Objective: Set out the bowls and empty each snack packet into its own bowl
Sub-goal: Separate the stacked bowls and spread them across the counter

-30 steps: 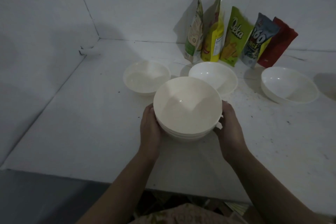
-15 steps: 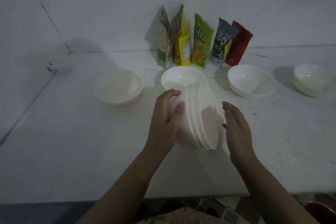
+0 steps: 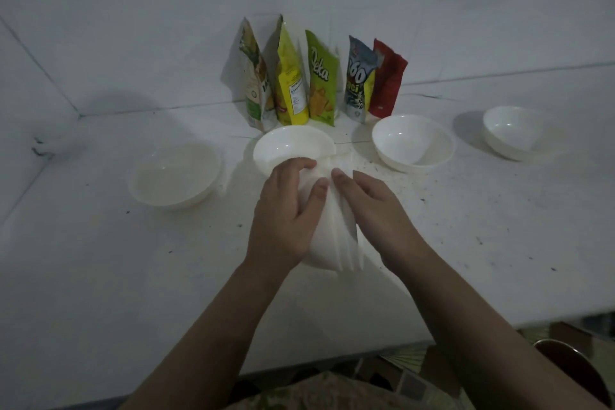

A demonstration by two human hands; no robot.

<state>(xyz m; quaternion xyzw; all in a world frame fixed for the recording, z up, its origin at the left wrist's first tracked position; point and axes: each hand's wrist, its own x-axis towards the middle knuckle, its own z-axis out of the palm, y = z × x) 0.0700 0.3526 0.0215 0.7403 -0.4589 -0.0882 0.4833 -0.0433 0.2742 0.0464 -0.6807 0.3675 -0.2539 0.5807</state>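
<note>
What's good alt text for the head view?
Two hands, left hand and right hand, hold a stack of white bowls tipped on its side over a white table. Four single bowls sit beyond it, and five snack packets stand against the wall.

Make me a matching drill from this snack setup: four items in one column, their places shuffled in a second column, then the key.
Items
1. Deka packet
2. red packet
3. stack of bowls
4. leftmost bowl

Places
A. tilted on edge between both hands
B. right end of the packet row
C. alone on the table, left of the hands
D. middle of the packet row

Pairs: 1-D, 2-B, 3-A, 4-C
</note>
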